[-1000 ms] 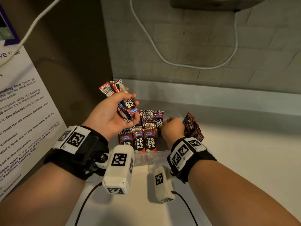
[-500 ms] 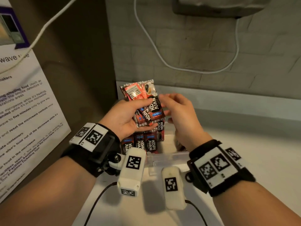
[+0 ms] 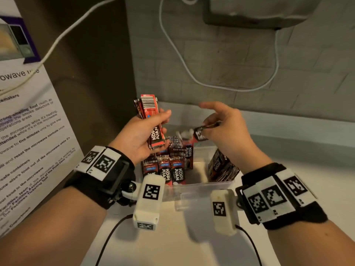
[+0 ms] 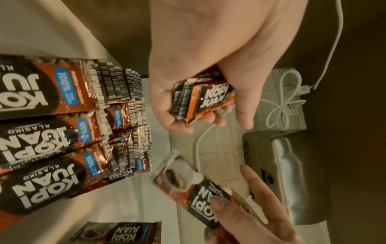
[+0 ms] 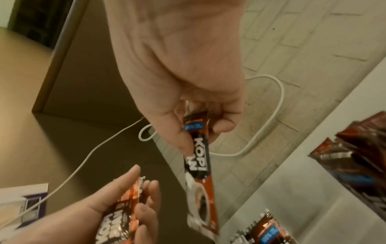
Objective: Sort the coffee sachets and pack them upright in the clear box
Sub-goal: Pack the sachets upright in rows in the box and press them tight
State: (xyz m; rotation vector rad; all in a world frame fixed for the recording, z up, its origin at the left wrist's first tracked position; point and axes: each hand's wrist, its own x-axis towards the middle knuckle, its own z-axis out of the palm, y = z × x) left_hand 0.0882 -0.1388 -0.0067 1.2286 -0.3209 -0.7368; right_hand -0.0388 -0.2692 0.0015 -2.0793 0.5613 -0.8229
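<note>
My left hand (image 3: 153, 131) grips a stack of red-and-black coffee sachets (image 3: 150, 120), held nearly upright above the box's left side. My right hand (image 3: 221, 127) pinches a single sachet (image 3: 199, 134) between thumb and fingers; it hangs tilted over the clear box (image 3: 207, 184). Rows of sachets (image 3: 169, 167) stand upright in the box's left part, and another bundle (image 3: 221, 167) leans at its right end. The left wrist view shows the gripped stack (image 4: 204, 97) and the packed rows (image 4: 62, 132). In the right wrist view the single sachet (image 5: 200, 165) dangles from the fingers.
The box sits on a white counter (image 3: 192, 246) in a corner. A tiled wall behind carries a looping white cable (image 3: 192, 73) and a metal appliance (image 3: 259, 10). A printed notice (image 3: 28, 131) leans on the brown panel at the left.
My right hand came up from the box to the left hand's stack, then pulled one sachet away to the right. The left hand turned its stack more upright.
</note>
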